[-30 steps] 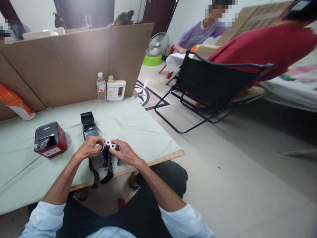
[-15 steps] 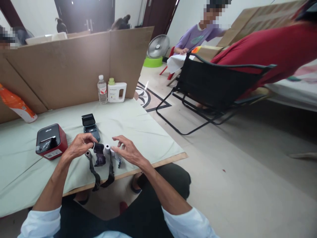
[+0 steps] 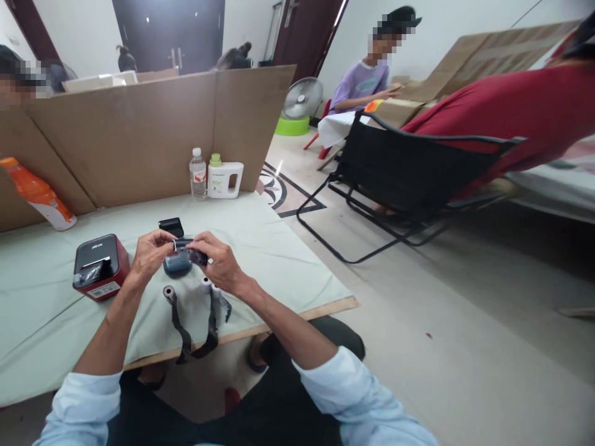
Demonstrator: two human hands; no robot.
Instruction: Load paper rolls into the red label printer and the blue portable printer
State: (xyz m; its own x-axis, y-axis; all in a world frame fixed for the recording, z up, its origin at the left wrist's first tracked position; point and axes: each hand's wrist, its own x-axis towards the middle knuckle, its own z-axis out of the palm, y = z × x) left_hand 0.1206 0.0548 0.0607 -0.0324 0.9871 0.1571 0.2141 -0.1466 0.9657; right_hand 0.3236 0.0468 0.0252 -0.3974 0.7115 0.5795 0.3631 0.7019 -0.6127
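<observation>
Black roll (image 3: 184, 243), pinched by left hand (image 3: 155, 255) and right hand (image 3: 221, 264), hung over the open device (image 3: 178, 267), seemingly not yet inside, while three other rolls (image 3: 168, 290) lay loose on the table (image 3: 288, 263)!

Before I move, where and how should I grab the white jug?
Probably by its handle, reaching in from the right and hooking through its opening: the white jug stands upright with the handle facing right, and the clear bottle crowds its left side.
</observation>
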